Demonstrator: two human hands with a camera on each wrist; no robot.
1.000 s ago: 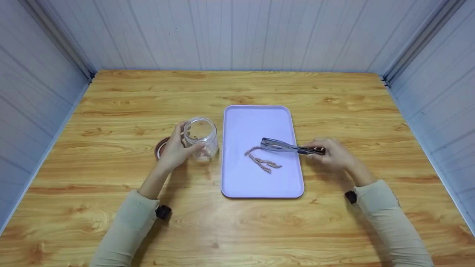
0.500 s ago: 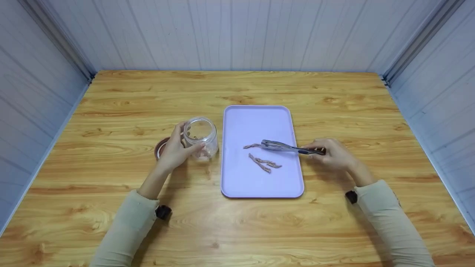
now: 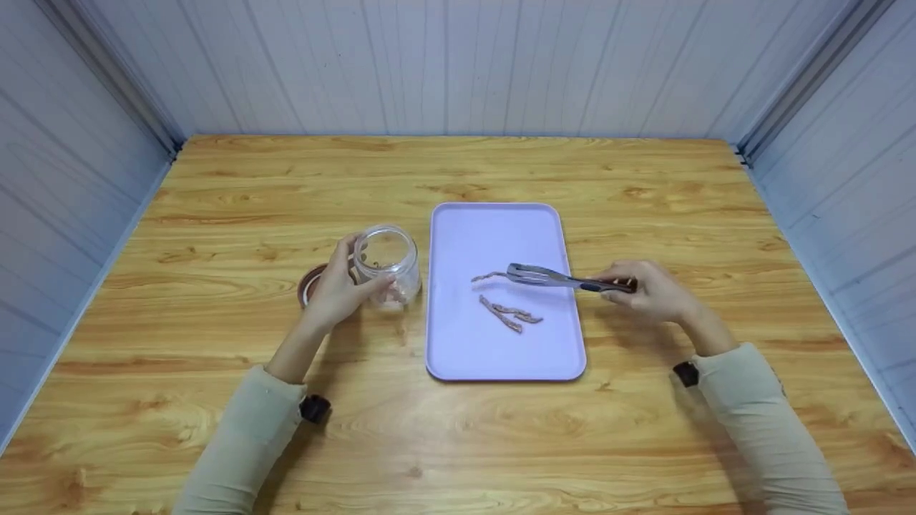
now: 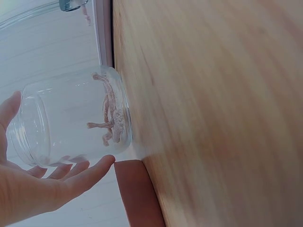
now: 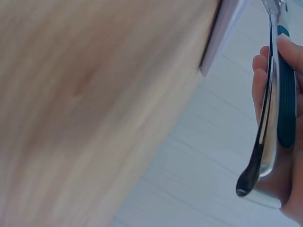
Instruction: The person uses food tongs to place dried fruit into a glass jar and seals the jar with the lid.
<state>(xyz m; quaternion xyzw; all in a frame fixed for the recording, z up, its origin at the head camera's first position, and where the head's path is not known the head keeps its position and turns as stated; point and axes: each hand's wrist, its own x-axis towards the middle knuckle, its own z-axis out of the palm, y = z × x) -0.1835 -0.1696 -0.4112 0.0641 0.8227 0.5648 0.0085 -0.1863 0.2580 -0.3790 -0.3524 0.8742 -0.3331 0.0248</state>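
My left hand holds a clear jar upright on the table, thumb on one side and fingers on the other. Several brown, twisted dried strips lie at the jar's bottom in the left wrist view. My right hand grips metal tongs with dark green grip pads. The tongs' head is closed on one brown strip, which sticks out to the left above the lilac tray. More brown strips lie on the tray below it.
A reddish-brown lid lies behind my left hand, partly hidden by it. The tray's left edge is close beside the jar. White panelled walls stand around the wooden table.
The tongs have closed on one strip and moved slightly up and to the right, the strip drawn apart from the others. My left hand and the jar have stayed in place.
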